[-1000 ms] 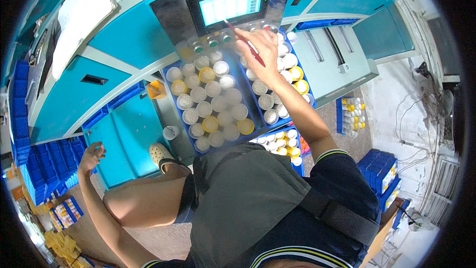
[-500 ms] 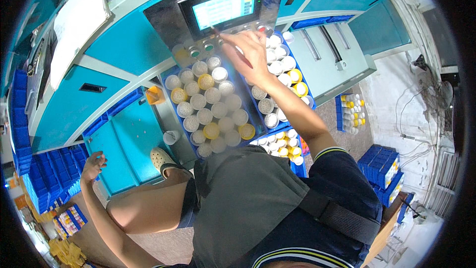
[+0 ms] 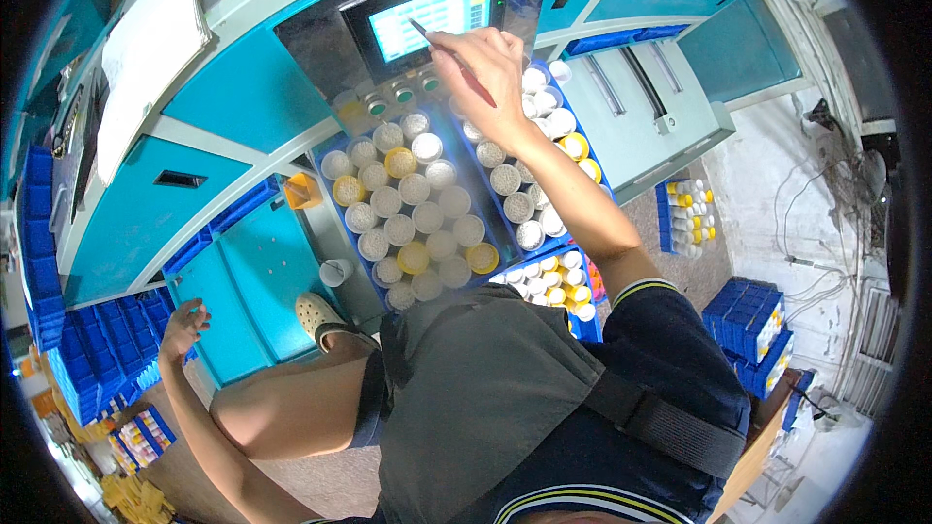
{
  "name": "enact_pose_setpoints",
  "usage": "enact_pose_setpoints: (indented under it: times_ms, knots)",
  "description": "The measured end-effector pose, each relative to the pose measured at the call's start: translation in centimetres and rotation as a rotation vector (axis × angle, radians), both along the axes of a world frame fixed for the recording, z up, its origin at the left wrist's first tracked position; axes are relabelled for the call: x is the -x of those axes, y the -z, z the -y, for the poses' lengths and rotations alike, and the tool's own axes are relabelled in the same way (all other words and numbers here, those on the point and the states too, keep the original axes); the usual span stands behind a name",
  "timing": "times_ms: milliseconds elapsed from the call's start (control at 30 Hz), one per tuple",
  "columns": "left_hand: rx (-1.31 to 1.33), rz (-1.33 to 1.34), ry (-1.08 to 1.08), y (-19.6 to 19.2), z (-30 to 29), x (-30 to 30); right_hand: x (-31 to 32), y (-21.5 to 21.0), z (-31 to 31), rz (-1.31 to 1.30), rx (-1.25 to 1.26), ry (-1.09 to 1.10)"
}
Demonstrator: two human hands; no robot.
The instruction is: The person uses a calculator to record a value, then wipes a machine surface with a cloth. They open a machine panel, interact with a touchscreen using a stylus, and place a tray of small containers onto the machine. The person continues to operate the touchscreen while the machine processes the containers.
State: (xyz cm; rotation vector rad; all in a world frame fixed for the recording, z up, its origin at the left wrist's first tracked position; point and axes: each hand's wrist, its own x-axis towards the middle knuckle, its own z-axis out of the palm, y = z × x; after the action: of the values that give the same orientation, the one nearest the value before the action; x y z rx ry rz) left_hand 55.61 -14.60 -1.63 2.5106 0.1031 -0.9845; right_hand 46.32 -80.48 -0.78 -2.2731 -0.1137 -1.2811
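Note:
My right hand (image 3: 485, 68) is raised over the control panel, its fingers pinched on a slim dark stylus (image 3: 418, 28). The stylus tip meets or hovers just over the lit touchscreen (image 3: 437, 15); contact is hard to tell. Below the screen sit several round green buttons (image 3: 404, 95), partly behind see-through sheeting. Under my right wrist and beside it stand many white and yellow cups (image 3: 385, 201) filled with pale granules, grouped in blue trays (image 3: 512, 242). My left hand (image 3: 183, 330) hangs at the left over a teal surface, its fingers loosely bent and apart, holding nothing.
A lone white cup (image 3: 335, 271) stands by my foot. Stacked blue crates (image 3: 107, 340) are at the left, more crates (image 3: 743, 315) at the right. Teal machine cabinets (image 3: 243, 97) curve around the front, and a grey metal table (image 3: 641, 107) with rails lies right of the panel.
My right hand has moved up and slightly left, bringing the stylus from the screen's lower edge onto the screen area. My left hand stays nearly still.

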Motion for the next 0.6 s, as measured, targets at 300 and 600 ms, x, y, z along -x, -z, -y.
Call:
enact_pose_setpoints:
  times_ms: [300,600]
  knots:
    - [0.000,-0.022,-0.016,0.1,-0.7,0.5,0.5,1.0,2.2,0.038,0.001,0.125]
    - [-0.017,-0.010,0.008,-0.2,0.0,0.4,1.1,1.7,1.4,-0.022,0.006,0.130]
